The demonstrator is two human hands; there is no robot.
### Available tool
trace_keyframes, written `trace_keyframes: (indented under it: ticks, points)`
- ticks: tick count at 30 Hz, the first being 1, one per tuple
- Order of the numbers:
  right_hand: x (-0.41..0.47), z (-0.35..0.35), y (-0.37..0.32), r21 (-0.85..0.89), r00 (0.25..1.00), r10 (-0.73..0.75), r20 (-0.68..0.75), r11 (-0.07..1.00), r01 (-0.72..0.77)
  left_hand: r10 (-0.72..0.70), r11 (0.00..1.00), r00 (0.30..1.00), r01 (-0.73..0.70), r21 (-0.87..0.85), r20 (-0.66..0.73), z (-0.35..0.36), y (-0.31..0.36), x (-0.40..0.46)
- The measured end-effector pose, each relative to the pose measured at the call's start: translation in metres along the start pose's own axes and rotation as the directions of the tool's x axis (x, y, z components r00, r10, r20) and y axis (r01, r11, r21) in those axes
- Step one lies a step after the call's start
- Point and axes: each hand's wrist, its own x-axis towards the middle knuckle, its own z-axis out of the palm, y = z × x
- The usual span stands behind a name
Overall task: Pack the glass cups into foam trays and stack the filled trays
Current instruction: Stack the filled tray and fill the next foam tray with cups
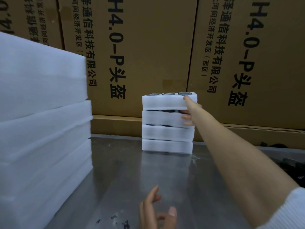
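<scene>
A stack of several filled white foam trays (166, 129) stands on the steel table (125, 176) against the cardboard boxes. The top tray (165, 100) shows the rims of three glass cups (168, 93) in its pockets. My right hand (191, 111) reaches out to the stack's right end. Its thumb lies on the top tray's upper edge and its fingers curl under that tray, gripping it. My left hand (156, 210) hovers low over the near table, fingers relaxed and holding nothing.
A tall pile of large white foam sheets (42, 123) fills the left side. Big printed cardboard boxes (155, 52) wall off the back. Dark objects (293, 166) lie at the right table edge, too blurred to identify.
</scene>
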Motion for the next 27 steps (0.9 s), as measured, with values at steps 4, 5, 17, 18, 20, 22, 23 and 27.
trace_keyframes:
  ticks: [4,5,17,18,20,22,23,27]
  points:
    - [0.006,0.012,0.008,-0.061,0.996,-0.07,-0.046,0.996,0.067,0.042,0.999,0.999,-0.042,-0.005,-0.013,0.0,0.005,0.001]
    - [0.007,0.015,0.01,-0.044,0.995,-0.074,-0.072,0.996,0.071,0.044,0.999,0.999,-0.044,-0.004,-0.011,0.0,0.006,0.001]
    - [0.024,0.026,0.032,0.176,0.908,-0.162,-0.387,0.953,0.246,0.034,0.999,0.998,-0.035,0.022,0.048,0.0,0.004,0.004]
    - [0.022,0.026,0.035,0.173,0.893,-0.165,-0.419,0.951,0.257,0.024,1.0,0.999,-0.025,0.014,0.047,0.0,0.003,0.004]
    - [0.018,0.024,0.041,0.183,0.88,-0.167,-0.445,0.945,0.272,0.013,1.0,0.999,-0.013,0.006,0.032,0.0,0.003,0.005]
    - [0.01,0.022,0.052,0.208,0.875,-0.17,-0.454,0.934,0.29,-0.021,1.0,0.999,0.021,0.004,0.045,0.001,0.003,0.005]
    - [0.003,0.023,0.062,0.212,0.874,-0.184,-0.45,0.928,0.305,-0.037,0.999,0.998,0.037,0.01,0.045,0.001,0.003,0.005]
    - [-0.036,0.034,0.137,0.149,0.922,-0.242,-0.302,0.943,0.297,-0.061,0.998,0.996,0.06,0.023,0.064,-0.004,0.004,0.005]
